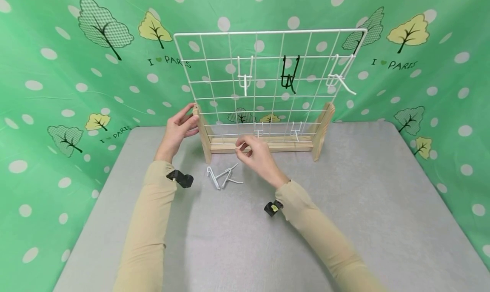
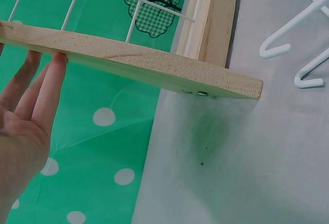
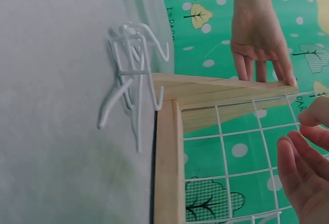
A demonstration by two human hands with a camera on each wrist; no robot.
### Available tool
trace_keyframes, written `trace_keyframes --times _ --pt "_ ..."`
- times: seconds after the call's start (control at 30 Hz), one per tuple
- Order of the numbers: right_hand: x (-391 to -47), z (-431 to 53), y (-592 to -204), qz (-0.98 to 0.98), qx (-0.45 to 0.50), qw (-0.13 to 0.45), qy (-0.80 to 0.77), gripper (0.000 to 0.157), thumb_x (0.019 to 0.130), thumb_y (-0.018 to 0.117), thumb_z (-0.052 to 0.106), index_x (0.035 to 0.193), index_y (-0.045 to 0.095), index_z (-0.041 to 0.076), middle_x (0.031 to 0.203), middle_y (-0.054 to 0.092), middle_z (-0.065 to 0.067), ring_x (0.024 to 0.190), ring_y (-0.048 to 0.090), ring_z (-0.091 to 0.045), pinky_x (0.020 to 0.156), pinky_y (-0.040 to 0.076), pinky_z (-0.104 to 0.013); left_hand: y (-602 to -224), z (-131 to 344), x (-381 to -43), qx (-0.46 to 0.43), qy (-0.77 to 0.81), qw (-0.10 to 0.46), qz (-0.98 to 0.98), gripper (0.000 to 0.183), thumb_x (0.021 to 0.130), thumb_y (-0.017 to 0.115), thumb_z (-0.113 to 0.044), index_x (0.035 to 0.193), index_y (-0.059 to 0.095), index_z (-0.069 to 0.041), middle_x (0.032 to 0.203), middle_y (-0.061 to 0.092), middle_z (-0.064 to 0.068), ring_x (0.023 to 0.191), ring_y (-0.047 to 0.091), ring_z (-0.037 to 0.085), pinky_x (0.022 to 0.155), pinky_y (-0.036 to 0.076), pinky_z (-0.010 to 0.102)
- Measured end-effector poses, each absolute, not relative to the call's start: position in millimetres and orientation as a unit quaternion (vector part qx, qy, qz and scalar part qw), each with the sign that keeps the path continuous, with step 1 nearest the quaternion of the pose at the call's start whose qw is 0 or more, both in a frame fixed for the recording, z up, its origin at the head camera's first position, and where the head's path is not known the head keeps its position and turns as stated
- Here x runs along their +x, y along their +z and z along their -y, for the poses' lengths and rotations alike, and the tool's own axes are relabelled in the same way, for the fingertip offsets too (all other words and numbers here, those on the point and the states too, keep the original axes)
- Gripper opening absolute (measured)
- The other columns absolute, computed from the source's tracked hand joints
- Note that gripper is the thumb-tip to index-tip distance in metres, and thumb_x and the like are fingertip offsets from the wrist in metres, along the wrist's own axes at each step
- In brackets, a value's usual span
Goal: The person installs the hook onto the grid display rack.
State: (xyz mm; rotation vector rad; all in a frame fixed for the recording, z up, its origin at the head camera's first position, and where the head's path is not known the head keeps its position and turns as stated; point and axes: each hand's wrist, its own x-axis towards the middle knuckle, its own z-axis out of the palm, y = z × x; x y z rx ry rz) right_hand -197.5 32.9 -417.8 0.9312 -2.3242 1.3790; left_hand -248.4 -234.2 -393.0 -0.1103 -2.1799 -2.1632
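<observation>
My left hand is at the left wooden upright of a white wire grid rack. In the left wrist view, its straight fingers touch the upright's outer face. My right hand hovers before the lower part of the grid, fingers loosely bent, with nothing visible between thumb and fingertips. White wire hooks lie together on the table just left of it; the right wrist view shows these hooks overlapping one another.
Along the grid's upper part hang a white hook, a black hook and another white hook. Lower down are two smaller white hooks. A wooden base bar joins the uprights. Green patterned cloth rises behind the grey table.
</observation>
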Motion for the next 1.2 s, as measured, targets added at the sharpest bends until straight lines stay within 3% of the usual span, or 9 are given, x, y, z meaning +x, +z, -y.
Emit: trace_keyframes --times 0.37,0.63,0.93,1.2 --pt "-191 -35 -436 0.809 0.303 0.094 0.494 0.01 0.085 0.065 -0.004 0.095 0.065 -0.003 0.093 0.067 -0.011 0.082 0.065 -0.02 0.064 0.059 -0.029 -392 234 -248 -0.036 -0.701 0.032 0.712 0.054 0.093 0.068 -0.022 0.143 0.049 -0.018 0.142 0.044 0.025 0.104 0.065 0.021 0.082 0.057 0.031" --pt "-185 -32 -451 0.819 0.296 0.041 0.491 0.012 0.086 0.065 -0.002 0.098 0.064 -0.002 0.095 0.066 -0.009 0.084 0.065 -0.021 0.067 0.056 -0.02 -392 234 -248 -0.033 -0.703 0.032 0.71 0.054 0.093 0.068 -0.021 0.143 0.05 -0.018 0.142 0.044 0.026 0.102 0.066 0.021 0.083 0.057 0.033" --pt "-180 -26 -472 0.816 0.282 -0.034 0.504 0.015 0.084 0.067 -0.005 0.098 0.065 -0.003 0.092 0.067 -0.008 0.083 0.063 -0.019 0.078 0.057 -0.027 -392 235 -249 -0.033 -0.698 0.03 0.714 0.054 0.093 0.068 -0.023 0.143 0.049 -0.019 0.143 0.043 0.024 0.106 0.064 0.023 0.086 0.056 0.036" --pt "-176 -23 -483 0.818 0.273 -0.086 0.5 0.015 0.084 0.068 -0.003 0.098 0.066 -0.002 0.089 0.066 -0.006 0.082 0.062 -0.015 0.075 0.054 -0.022 -393 235 -249 -0.033 -0.697 0.03 0.715 0.054 0.092 0.068 -0.023 0.143 0.05 -0.019 0.143 0.044 0.023 0.107 0.064 0.024 0.085 0.056 0.036"
